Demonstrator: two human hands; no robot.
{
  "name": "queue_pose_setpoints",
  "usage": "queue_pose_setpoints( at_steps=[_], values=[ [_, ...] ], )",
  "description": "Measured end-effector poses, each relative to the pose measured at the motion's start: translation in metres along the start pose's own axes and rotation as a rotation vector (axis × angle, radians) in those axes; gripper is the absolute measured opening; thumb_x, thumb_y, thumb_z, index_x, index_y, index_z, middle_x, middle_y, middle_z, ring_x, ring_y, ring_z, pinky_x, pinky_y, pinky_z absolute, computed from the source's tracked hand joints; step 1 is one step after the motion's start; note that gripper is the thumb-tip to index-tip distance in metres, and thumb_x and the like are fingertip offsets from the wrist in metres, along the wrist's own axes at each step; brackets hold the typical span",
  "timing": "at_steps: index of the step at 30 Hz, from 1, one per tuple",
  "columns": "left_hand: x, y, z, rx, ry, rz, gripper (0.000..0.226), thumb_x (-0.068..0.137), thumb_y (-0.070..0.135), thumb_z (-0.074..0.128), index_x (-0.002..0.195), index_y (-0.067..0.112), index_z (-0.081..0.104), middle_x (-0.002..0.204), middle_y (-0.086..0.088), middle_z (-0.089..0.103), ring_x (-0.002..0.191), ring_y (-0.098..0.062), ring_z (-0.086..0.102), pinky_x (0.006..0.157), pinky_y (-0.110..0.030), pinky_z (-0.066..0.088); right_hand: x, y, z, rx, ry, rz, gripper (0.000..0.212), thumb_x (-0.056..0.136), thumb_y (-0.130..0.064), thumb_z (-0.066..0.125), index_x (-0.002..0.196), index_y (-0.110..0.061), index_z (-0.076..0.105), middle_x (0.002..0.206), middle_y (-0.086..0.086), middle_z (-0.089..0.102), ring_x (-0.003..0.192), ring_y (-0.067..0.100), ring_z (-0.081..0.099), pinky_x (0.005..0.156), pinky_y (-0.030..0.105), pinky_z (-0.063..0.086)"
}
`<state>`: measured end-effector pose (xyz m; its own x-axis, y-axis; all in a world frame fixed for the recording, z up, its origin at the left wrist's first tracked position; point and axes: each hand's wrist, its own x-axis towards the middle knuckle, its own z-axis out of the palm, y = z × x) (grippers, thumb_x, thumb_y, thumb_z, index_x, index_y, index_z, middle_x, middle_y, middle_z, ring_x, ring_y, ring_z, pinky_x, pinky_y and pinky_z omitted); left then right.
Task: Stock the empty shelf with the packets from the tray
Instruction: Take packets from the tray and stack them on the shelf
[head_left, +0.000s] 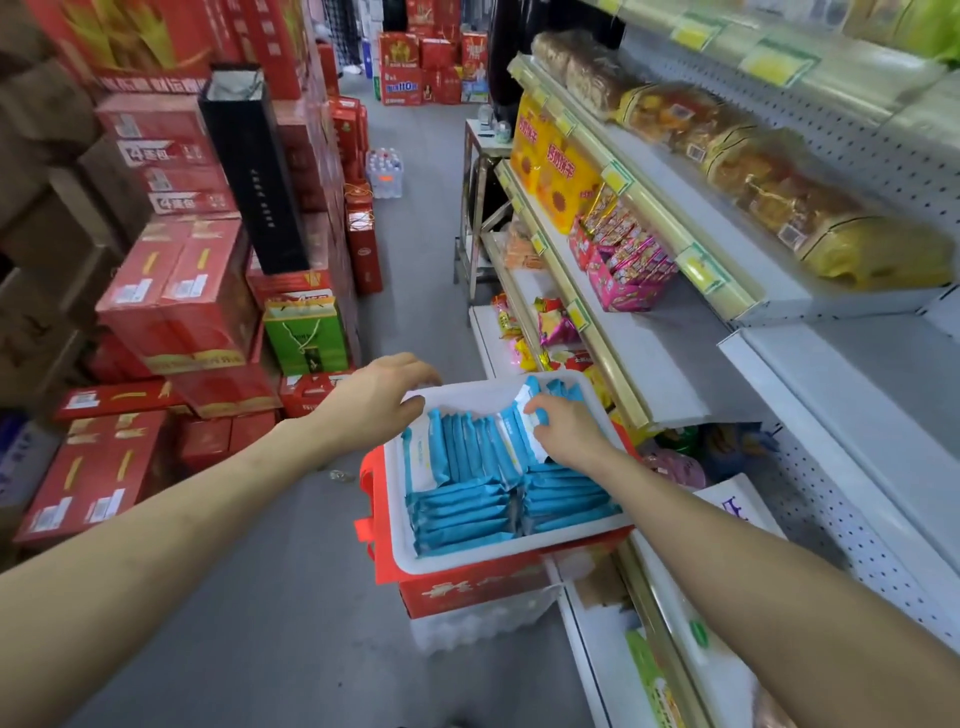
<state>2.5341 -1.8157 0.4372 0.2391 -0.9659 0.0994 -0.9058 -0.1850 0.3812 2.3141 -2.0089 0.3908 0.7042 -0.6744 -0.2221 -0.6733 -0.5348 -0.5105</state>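
**One grip steadies the tray, the other lifts a packet**

The left grip (382, 395) curls over the far left corner of the white plastic tray (519, 553). This is probably to stop it sliding, since the tray is perched on a red cardboard carton (467, 592) rather than on a counter. The right grip (563, 434) pinches the top edge of one blue-and-white plastic packet (511, 434) between thumb and fingertips, tipping it up out of its row.

The other blue packets (457, 512) fill the tray. One row stands on edge between the two grips, and two flat stacks lie on the person's side of the right grip. They are packed tightly, which is likely why a single packet has to be teased up by its edge.

The bare grey shelf (654, 358) lies to the right of the right grip and a little higher. The tray seems to have been parked just beside it to keep each transfer short. No blue packet shows on the shelf, so stocking looks barely begun. The next move would carry the packet rightward over the shelf's cream front rail (608, 358).
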Motion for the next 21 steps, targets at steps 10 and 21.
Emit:
queue_pose_setpoints(
  at_steps=[10, 21],
  values=[
    [0.083, 0.055, 0.042, 0.026, -0.232, 0.144, 0.038, 0.099, 0.019, 0.053, 0.135, 0.031, 0.058, 0.137, 0.007, 0.057, 0.118, -0.016, 0.057, 0.097, -0.036, 0.05, -0.048, 0.035, -0.075, 0.053, 0.25, 0.023, 0.035, 0.089, -0.008, 0.055, 0.113, -0.029, 0.067, 0.099, -0.003, 0.063, 0.076, 0.013, 0.058, 0.067, 0.028, 0.044],
    [0.144, 0.091, 0.111, 0.206, -0.524, 0.331, 0.053, 0.101, 0.02, 0.052, 0.151, 0.032, 0.04, 0.161, 0.009, 0.031, 0.133, -0.022, 0.051, 0.106, -0.045, 0.046, -0.122, 0.072, -0.104, 0.056, 0.314, 0.041, 0.033, 0.092, -0.015, 0.058, 0.113, -0.039, 0.065, 0.105, -0.013, 0.064, 0.067, 0.007, 0.066, 0.053, 0.027, 0.054]
  ],
)
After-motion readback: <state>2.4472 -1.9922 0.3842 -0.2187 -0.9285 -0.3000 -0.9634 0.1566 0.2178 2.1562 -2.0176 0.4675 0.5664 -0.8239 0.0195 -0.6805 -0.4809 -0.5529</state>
